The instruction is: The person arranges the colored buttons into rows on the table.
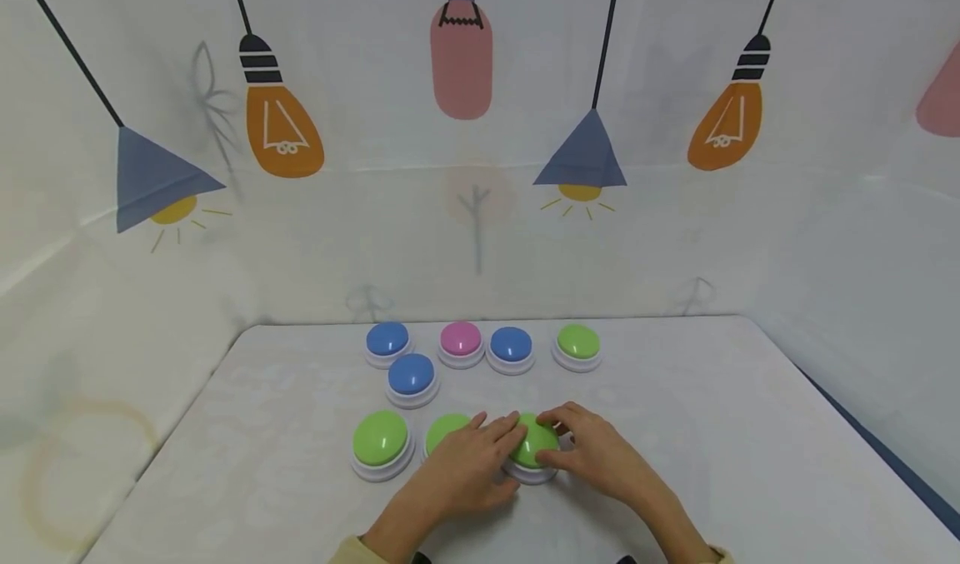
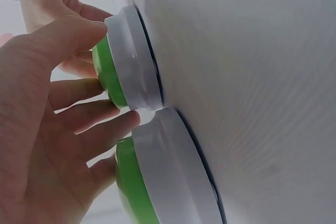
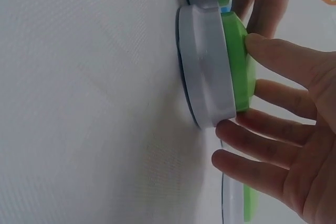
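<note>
Three green push buttons with white round bases stand in the front row on the white table. At the right-hand green button, my right hand has its thumb and bent fingers round the dome, seen also in the right wrist view, where the little finger stands off. My left hand reaches to the same button from the left, fingers spread and fairly straight, thumb at its white base. Its outer fingers overlap the middle green button, which is partly hidden beneath them. Left of that stands another green button.
Behind stand three blue buttons, one being the nearer blue button, plus a pink button and a small green button. White cloth with printed lamps hangs along the back and sides of the table.
</note>
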Demonstrator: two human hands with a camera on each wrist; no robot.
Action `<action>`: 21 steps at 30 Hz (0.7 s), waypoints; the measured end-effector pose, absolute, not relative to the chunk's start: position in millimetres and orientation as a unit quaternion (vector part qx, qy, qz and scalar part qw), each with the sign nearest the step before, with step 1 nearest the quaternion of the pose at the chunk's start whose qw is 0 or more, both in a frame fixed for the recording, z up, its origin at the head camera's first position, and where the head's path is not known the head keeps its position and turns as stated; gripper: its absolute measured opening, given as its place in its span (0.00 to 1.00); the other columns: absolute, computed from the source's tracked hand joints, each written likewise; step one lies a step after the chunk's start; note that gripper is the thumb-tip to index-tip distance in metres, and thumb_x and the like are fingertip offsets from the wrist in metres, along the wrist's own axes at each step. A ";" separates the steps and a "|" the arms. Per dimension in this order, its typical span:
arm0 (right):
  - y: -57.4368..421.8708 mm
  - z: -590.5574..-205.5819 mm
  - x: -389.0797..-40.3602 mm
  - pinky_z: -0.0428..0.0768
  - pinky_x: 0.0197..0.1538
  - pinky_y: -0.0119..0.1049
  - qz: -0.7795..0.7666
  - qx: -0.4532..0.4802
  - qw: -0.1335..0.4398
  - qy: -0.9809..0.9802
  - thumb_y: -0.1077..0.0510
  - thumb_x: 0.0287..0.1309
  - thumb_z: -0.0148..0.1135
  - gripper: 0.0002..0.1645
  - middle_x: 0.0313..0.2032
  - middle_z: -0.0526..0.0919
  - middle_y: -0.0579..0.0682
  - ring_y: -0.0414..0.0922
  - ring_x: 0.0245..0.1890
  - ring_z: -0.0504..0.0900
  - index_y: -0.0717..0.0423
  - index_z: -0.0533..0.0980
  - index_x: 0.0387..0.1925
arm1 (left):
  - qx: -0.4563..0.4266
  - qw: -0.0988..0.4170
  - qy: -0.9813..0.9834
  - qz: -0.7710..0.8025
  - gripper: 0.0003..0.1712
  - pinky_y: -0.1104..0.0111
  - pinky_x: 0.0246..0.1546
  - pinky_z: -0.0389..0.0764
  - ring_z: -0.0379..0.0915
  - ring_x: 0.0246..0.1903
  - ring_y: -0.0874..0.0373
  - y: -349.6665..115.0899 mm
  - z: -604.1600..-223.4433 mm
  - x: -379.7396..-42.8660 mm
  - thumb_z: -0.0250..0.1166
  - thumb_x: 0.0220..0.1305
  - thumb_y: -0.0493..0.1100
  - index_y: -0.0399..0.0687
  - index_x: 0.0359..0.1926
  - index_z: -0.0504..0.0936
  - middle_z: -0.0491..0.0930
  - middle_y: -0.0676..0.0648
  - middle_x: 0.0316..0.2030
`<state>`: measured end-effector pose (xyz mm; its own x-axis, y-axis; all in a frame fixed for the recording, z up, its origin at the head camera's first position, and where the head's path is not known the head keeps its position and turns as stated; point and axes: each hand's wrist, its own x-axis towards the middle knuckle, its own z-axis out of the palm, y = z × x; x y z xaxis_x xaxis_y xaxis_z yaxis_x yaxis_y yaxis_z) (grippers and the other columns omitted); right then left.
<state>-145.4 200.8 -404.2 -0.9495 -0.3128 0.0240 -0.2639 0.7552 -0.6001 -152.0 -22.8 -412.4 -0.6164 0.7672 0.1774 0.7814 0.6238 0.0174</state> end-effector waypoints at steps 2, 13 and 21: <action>201.4 -403.9 -146.1 0.82 0.49 0.44 -0.313 -0.153 0.039 0.936 0.44 0.53 0.73 0.27 0.47 0.80 0.42 0.42 0.47 0.81 0.50 0.79 0.52 | -0.432 0.075 -0.897 -0.051 0.38 0.58 0.67 0.68 0.71 0.64 0.56 -22.5 -411.5 -153.3 0.67 0.61 0.57 0.44 0.67 0.72 0.72 0.45 0.66; 211.3 -404.2 -151.4 0.82 0.49 0.46 -0.319 -0.138 0.014 0.938 0.46 0.54 0.72 0.28 0.51 0.81 0.45 0.47 0.49 0.82 0.50 0.78 0.55 | -0.433 0.089 -0.893 -0.087 0.36 0.57 0.68 0.67 0.70 0.65 0.54 -18.4 -403.8 -163.8 0.68 0.61 0.54 0.46 0.66 0.72 0.72 0.45 0.66; 222.4 -400.3 -157.9 0.78 0.57 0.54 -0.315 -0.123 -0.036 0.940 0.50 0.56 0.72 0.30 0.56 0.78 0.51 0.54 0.57 0.78 0.52 0.76 0.59 | -0.417 0.106 -0.897 -0.105 0.37 0.56 0.68 0.67 0.67 0.67 0.53 -7.5 -397.8 -172.3 0.65 0.63 0.58 0.49 0.69 0.69 0.70 0.46 0.68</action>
<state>-157.9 222.4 -400.3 -0.9672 -0.2082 0.1459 -0.2540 0.7709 -0.5841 -172.3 -7.5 -397.8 -0.6297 0.7252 0.2784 0.7699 0.6303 0.0996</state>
